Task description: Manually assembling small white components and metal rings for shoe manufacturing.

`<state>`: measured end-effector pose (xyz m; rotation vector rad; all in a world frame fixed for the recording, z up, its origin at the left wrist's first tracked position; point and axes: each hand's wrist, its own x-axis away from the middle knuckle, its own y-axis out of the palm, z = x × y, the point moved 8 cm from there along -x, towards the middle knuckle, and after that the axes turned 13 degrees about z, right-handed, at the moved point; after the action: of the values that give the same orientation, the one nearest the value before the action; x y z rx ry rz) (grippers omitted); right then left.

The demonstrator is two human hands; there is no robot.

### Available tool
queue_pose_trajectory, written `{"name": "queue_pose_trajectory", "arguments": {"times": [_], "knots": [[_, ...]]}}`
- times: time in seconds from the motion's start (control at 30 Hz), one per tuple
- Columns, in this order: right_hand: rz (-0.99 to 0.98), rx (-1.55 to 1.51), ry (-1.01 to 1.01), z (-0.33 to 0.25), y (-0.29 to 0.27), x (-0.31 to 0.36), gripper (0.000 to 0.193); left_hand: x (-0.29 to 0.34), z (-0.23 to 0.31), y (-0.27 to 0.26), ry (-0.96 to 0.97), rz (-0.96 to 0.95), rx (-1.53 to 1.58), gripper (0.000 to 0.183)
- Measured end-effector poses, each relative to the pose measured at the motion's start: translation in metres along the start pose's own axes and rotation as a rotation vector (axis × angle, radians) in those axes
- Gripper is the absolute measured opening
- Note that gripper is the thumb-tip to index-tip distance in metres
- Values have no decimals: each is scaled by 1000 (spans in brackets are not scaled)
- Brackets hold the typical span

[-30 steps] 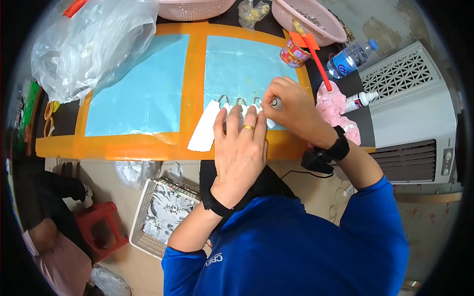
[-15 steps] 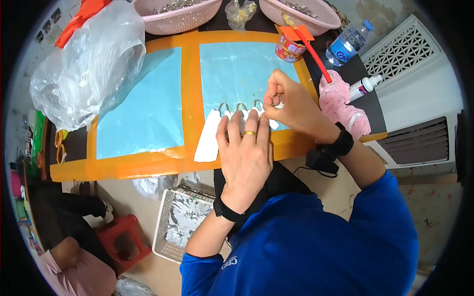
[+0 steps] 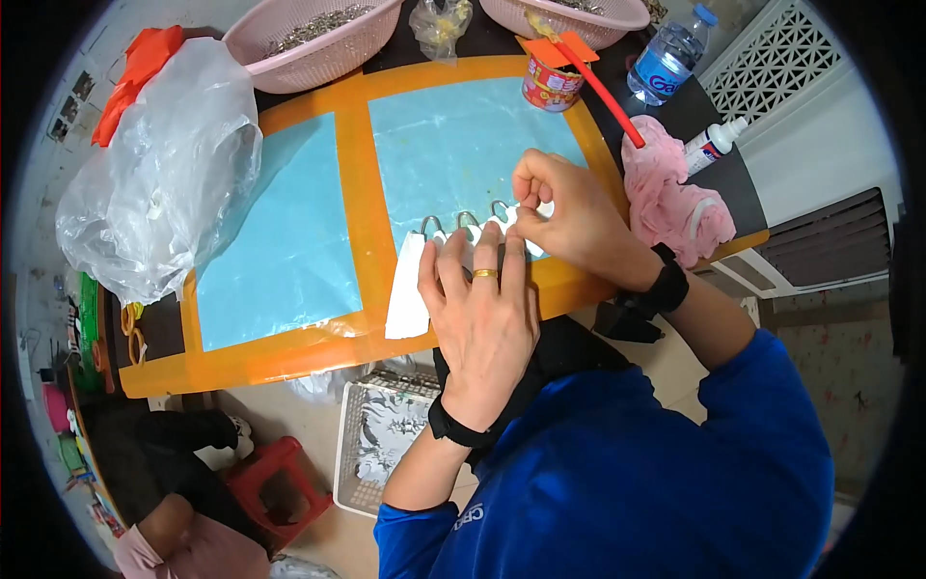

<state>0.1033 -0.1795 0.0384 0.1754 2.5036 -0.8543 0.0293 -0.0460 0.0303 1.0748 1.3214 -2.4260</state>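
Observation:
A white strip lies on the blue sheet near the table's front edge, with U-shaped silver metal loops sticking out along its far side. My left hand, a ring on one finger, rests flat over the strip, fingers stretched out and hiding its middle. Just right of those fingertips, my right hand is closed in a pinch at the strip's scalloped white edge. Whatever its fingertips hold is too small or hidden to tell.
Behind the sheet stand pink baskets of small metal pieces. A red-patterned tub with a red-handled brush, a water bottle and pink cloth are right. A plastic bag lies left; a seated person is lower left.
The head view has shifted and tilted slightly. My right hand's pinch has come down a little, closer to the strip and the left fingertips; the left hand stays flat on the strip.

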Motion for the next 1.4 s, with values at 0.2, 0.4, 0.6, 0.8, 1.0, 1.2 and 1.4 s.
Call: {"name": "queue_pose_trajectory", "arguments": {"times": [0.2,0.4,0.6,0.8,1.0,1.2,1.4], "knots": [[14,36,0,-2,0,1,18,-4,0,-4,4,-19,-4,44],[68,64,-40,-7,-2,4,17,-3,-3,-1,-15,-32,1,46],[54,131,-104,-12,-4,6,15,-2,-1,-1,-5,-53,-8,46],[58,242,-143,-18,-5,9,12,-4,0,-3,-13,-70,-21,51],[126,326,-240,-24,-11,9,10,-5,0,-4,6,-89,-46,52],[145,306,-201,-18,-12,14,9,-7,-3,-10,3,-68,14,62],[164,349,-208,-19,-15,16,20,-19,1,-10,55,-87,-57,65]]}}
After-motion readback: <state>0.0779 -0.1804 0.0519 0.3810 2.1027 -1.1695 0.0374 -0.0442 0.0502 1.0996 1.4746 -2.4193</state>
